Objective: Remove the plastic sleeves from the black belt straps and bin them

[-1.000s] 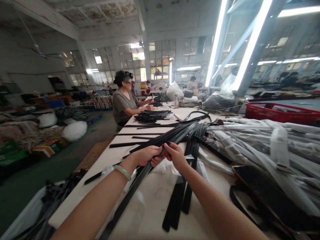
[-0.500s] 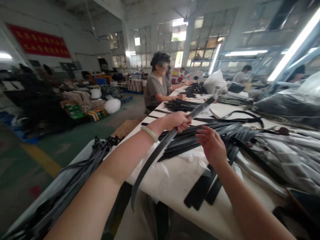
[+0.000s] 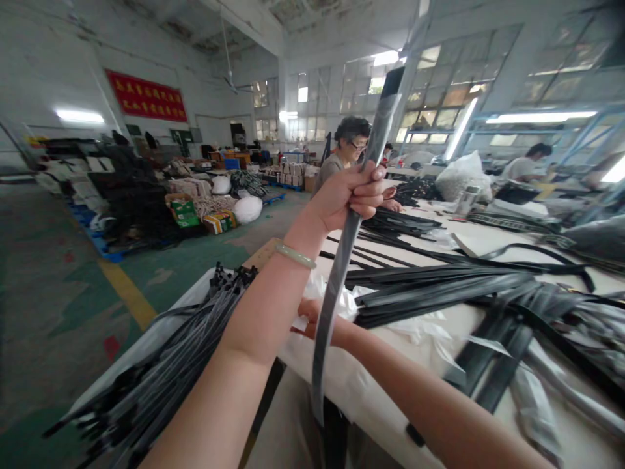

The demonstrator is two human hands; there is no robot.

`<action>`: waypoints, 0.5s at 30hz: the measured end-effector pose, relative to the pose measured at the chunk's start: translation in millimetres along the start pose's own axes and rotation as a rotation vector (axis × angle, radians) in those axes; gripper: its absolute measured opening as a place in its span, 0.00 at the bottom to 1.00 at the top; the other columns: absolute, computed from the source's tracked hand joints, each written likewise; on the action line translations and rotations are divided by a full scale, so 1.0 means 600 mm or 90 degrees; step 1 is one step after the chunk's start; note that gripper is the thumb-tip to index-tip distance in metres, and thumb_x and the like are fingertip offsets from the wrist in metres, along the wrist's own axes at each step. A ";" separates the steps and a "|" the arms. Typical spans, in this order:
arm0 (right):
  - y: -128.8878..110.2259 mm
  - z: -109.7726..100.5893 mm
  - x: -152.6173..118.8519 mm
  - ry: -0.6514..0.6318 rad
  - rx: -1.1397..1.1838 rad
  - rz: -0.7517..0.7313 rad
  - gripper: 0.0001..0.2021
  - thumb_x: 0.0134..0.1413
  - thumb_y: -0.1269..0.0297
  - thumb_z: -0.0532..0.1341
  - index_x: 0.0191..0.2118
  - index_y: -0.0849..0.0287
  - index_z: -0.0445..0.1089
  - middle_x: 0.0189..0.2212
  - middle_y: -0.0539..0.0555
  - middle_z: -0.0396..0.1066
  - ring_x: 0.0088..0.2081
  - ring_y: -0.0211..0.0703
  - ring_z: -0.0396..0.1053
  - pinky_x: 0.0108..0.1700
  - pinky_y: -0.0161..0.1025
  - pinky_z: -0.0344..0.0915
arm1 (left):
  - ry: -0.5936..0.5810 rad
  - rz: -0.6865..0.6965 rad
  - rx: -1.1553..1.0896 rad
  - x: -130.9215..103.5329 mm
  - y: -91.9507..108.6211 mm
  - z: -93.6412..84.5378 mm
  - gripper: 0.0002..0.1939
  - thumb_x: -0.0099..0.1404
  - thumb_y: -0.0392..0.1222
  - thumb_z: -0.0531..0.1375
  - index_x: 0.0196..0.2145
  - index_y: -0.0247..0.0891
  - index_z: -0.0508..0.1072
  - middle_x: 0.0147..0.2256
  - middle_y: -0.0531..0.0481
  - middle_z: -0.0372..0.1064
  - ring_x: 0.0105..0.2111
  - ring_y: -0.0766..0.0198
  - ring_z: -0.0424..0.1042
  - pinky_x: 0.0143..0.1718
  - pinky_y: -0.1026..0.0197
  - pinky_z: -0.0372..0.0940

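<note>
My left hand, with a pale bangle on its wrist, is closed around a long dark strap and holds it raised and nearly upright. The strap's lower end hangs past the table edge. Behind the strap, my right hand is low over the near edge of the table, beside crumpled white plastic. The strap and left forearm partly cover it, and what its fingers hold, if anything, is hidden. A bundle of black straps lies on the table to the right.
A heap of wrapped black straps fills a container at the left. Across the table sits a person in glasses. A stuffed clear bag stands farther back. Pallets with goods are on the floor at left.
My left hand has lifted the strap and turned it more upright. My right hand has moved left, from above the strap bundle to behind the raised strap. The view has swung right to left.
</note>
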State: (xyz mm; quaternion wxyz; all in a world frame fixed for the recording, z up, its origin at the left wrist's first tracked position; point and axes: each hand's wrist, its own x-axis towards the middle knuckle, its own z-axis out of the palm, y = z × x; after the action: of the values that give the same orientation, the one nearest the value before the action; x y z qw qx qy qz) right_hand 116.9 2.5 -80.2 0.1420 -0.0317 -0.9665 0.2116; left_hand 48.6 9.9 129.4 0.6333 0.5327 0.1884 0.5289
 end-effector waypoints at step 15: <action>0.223 0.011 -0.092 0.067 -0.288 0.192 0.11 0.57 0.69 0.51 0.33 0.62 0.70 0.30 0.65 0.73 0.32 0.53 0.71 0.39 0.46 0.61 | 0.778 -0.281 0.525 -0.634 0.175 -0.196 0.14 0.73 0.39 0.42 0.29 0.36 0.57 0.19 0.61 0.41 0.16 0.80 0.45 0.20 0.74 0.39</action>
State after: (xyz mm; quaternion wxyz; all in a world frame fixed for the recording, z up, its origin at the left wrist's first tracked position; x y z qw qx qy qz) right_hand 167.9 114.7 -156.0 0.1484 -0.2175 -0.9647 0.0072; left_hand -235.8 -278.7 55.1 0.2577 0.2886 0.7889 0.4775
